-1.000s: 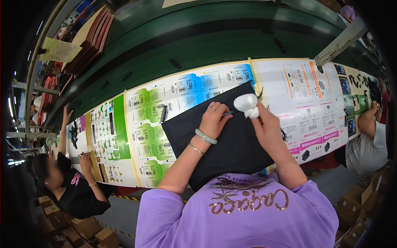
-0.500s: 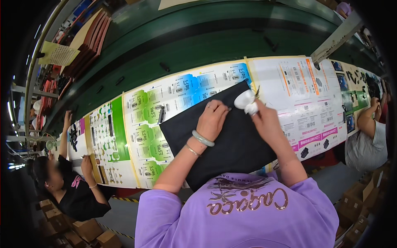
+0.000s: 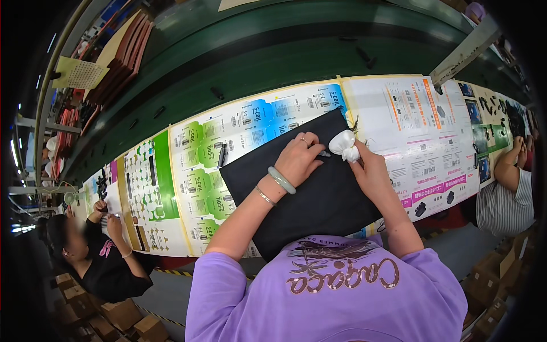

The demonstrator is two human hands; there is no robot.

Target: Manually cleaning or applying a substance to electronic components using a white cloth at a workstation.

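My right hand [image 3: 371, 175] pinches a bunched white cloth [image 3: 344, 143], gathered into a ball with a knotted-looking end, above the right edge of a black mat [image 3: 316, 196]. My left hand [image 3: 299, 158] is just left of the cloth, over the mat, with fingers closed around a small dark piece [image 3: 324, 153]. Most of that piece is hidden by my fingers, so its kind does not show. Cloth and left fingertips are close together; I cannot tell whether they touch. A small black device [image 3: 222, 155] lies left of the mat on the printed sheets.
Beyond the table runs a green conveyor belt [image 3: 256, 62] with several small black items. Printed sheets [image 3: 407, 134] cover the table. A person in black [image 3: 108, 259] works at left, another in stripes [image 3: 504, 199] at right. A metal post [image 3: 464, 54] stands at the far right.
My left hand has shifted slightly right and turned toward the cloth. The white cloth has moved a little right. Belt items have slid left. The left co-worker's hand has drawn back from the belt.
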